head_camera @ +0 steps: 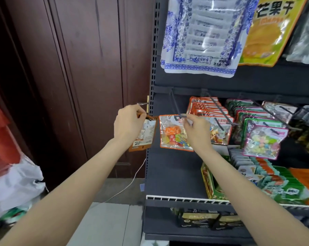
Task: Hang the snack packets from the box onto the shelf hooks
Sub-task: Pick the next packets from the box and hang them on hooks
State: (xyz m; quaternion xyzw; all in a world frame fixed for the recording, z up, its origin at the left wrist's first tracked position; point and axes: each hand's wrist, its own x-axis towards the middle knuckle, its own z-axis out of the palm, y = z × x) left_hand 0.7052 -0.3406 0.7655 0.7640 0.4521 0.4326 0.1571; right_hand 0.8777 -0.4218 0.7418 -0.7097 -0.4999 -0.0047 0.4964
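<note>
My left hand [128, 125] pinches the top of an orange-edged snack packet [145, 134] that hangs with its printed back toward me, just left of the shelf upright. My right hand [196, 132] grips the top of a clear orange-edged candy packet [171, 135] at the tip of the leftmost dark hook [175, 105]. To its right, a second hook [216, 110] carries a row of matching orange-edged packets [205, 107]. No box is visible.
Green and pink-edged packets [260, 139] hang on hooks further right. Large blue-white [200, 36] and yellow bags [272, 32] hang above. A green carton [210, 183] and rows of packets stand on the shelf below. A brown door [79, 68] and white sacks [13, 183] are at left.
</note>
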